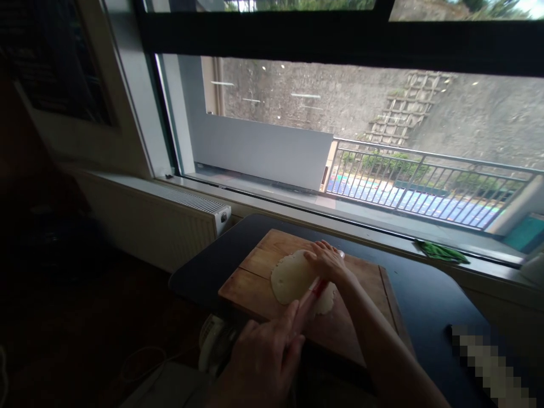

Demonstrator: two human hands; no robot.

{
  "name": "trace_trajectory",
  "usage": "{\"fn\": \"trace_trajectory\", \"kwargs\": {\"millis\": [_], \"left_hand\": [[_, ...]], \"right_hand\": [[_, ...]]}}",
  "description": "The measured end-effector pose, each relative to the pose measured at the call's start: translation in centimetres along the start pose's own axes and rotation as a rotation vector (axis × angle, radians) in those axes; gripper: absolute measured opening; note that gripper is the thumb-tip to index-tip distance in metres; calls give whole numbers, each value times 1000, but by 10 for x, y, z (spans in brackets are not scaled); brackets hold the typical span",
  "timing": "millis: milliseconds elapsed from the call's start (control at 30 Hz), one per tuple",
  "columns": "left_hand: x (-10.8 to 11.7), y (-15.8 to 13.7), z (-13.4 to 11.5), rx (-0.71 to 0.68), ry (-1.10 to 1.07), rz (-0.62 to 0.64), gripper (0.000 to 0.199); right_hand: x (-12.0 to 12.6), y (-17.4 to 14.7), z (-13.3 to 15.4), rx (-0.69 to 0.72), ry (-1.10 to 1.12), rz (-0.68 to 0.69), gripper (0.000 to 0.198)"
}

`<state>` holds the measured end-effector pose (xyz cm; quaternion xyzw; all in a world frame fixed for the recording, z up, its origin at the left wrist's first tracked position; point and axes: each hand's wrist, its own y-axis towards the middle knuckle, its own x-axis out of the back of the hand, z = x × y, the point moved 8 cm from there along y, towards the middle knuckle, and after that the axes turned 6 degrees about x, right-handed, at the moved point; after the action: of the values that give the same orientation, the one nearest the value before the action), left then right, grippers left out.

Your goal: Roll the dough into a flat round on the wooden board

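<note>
A flat sheet of pale dough (291, 277) with a ragged edge lies on a wooden board (259, 258). Across the dough, at a slant, runs a rolling pin (305, 306), pinkish with a red band near its middle. My left hand (267, 354) is closed around the near end of the pin, beyond the board's front edge. Over the far end lies my right hand (326, 260), its fingers bent over the pin and partly hiding it. A pale tip of the pin shows past that hand. Part of the dough is covered by the pin and the right hand.
The board rests on a dark table (420, 300) by a window. A green cloth (442, 251) lies on the sill (361, 229). A dark-edged, pixelated object (488, 362) is on the table at right. A radiator (170, 212) stands to the left.
</note>
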<state>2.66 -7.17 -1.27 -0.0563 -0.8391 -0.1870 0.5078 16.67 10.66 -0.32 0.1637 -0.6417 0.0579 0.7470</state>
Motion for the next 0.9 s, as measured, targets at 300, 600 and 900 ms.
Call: {"fn": "trace_trajectory", "kwargs": {"millis": [300,600,900], "left_hand": [[-8,-5,-29,-98,129,148,66],[0,1,-9,-29,35,6,46],[8,10,-11,-28,49,18,47]], "right_hand": [[8,-79,-23,22,-28,-30,48],[2,-57,-15,9,-38,-49,48],[9,-53,0,32,-5,-72,46]]}}
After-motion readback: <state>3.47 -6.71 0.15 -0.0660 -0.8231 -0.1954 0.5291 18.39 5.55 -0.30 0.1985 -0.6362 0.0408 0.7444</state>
